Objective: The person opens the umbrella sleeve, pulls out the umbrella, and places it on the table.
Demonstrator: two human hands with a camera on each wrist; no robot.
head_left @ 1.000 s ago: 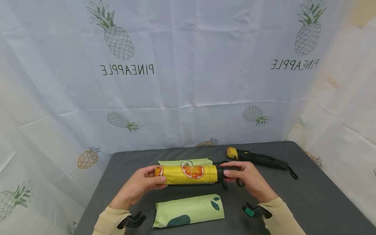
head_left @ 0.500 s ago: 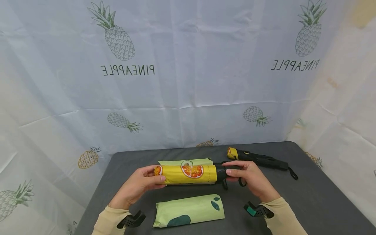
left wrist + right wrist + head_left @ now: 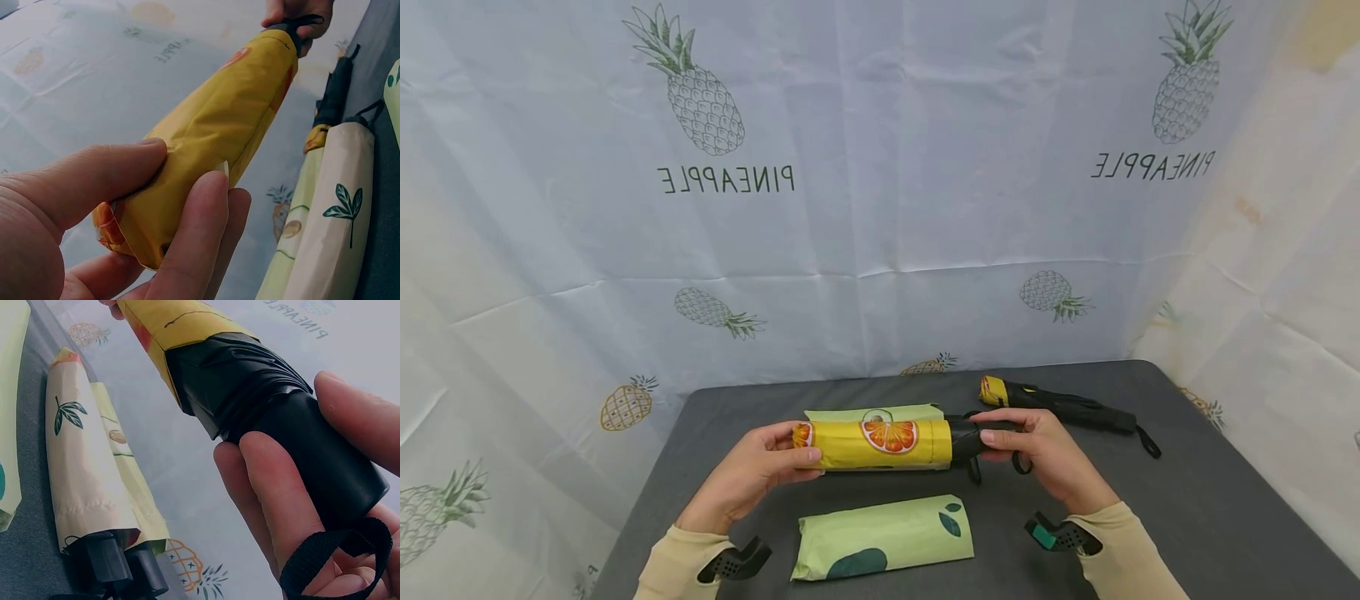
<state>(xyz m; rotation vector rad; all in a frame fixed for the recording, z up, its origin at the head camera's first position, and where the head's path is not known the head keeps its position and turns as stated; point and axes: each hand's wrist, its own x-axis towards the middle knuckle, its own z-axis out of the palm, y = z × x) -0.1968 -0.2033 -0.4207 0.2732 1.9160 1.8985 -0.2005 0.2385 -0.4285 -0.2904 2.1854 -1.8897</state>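
A folded black umbrella (image 3: pixel 250 387) sits partly inside a yellow umbrella sleeve (image 3: pixel 857 446) printed with orange slices. My left hand (image 3: pixel 752 475) pinches the sleeve near its far left end, thumb on one side and fingers on the other. At the other end my right hand (image 3: pixel 1041 454) grips the umbrella's smooth black handle (image 3: pixel 331 456). Black pleated cloth shows between handle and sleeve mouth in the right wrist view. A black wrist strap (image 3: pixel 340 553) loops by the right fingers. Sleeve and umbrella are held level, above the table.
Behind and below lie a cream sleeved umbrella (image 3: pixel 337 212) with a leaf print and a green avocado-print sleeved umbrella (image 3: pixel 835 414). A flat light green sleeve (image 3: pixel 883 537) lies nearer on the dark table (image 3: pixel 1195 492). Another black folded umbrella (image 3: pixel 1067 406) rests at back right.
My right hand has moved slightly right with the handle, and more black umbrella shows past the sleeve mouth. The left hand and sleeve have shifted a little left.
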